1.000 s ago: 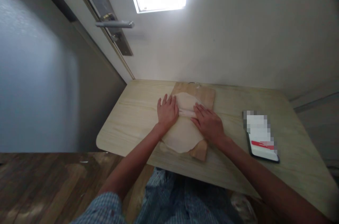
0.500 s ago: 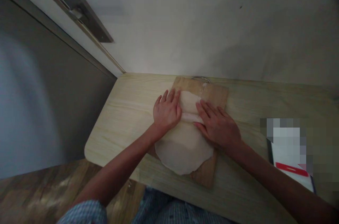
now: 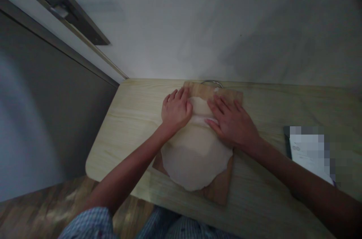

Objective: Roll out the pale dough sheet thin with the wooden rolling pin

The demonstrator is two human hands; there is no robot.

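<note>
Head view shows a thin pale sheet, which looks like dough (image 3: 198, 156), lying in the middle of the table, spread over a wooden board (image 3: 219, 190). Across the sheet, between the two hands, goes a narrow raised band (image 3: 199, 119); whether it is a fold or a covered stick, I cannot tell. Its long axis runs from side to side, with the right end a little lower in the view, so it lies across the forearms' reach and not along it. The bigger part of the sheet is on the person's side of this band, and the smaller part on the far side. The left hand (image 3: 177, 112) lies flat over the left end, fingers stretched forward and slightly parted. The right hand (image 3: 233, 120) lies over the right end, fingers spread, its thumb apart from them and resting at the band. Neither hand is clearly nearer, because both reach it; what the palms press underneath is hidden. Beyond the sheet, the board carries a metal loop (image 3: 212, 81) at its far edge. Farther to the right, well apart, a phone (image 3: 307, 156) rests on the light table (image 3: 118, 129), partly blurred out.
</note>
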